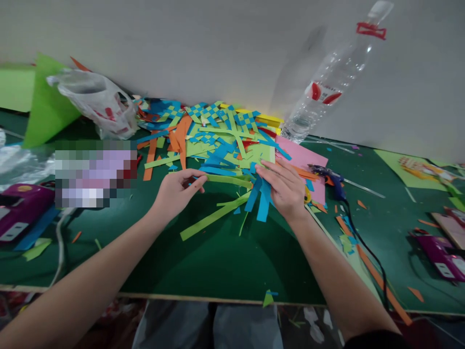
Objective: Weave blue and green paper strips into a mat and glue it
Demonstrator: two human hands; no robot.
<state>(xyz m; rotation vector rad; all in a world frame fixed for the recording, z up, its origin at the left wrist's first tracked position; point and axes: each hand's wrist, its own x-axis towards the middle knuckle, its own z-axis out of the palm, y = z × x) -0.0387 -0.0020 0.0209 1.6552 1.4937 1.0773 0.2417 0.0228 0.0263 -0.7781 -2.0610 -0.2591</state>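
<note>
My left hand (183,191) pinches the end of a green paper strip (228,180) between thumb and fingertips. That strip runs right to a small weave of blue and green strips, which my right hand (285,186) grips at its right side. Blue paper strips (264,201) hang down below my right fingers. Another green paper strip (214,220) slants from the weave toward the lower left. Behind both hands lies a pile of blue, green and orange strips, with several checkered woven pieces (209,114) on top. My right hand partly hides the weave.
A clear plastic bottle (327,82) leans on the wall. A glue gun (329,179) with a black cord lies right, by pink paper (301,155). Plastic bag (101,104), purple boxes (25,208) and a blurred-out item (96,172) are left. Scraps lie near the table's front edge (203,296).
</note>
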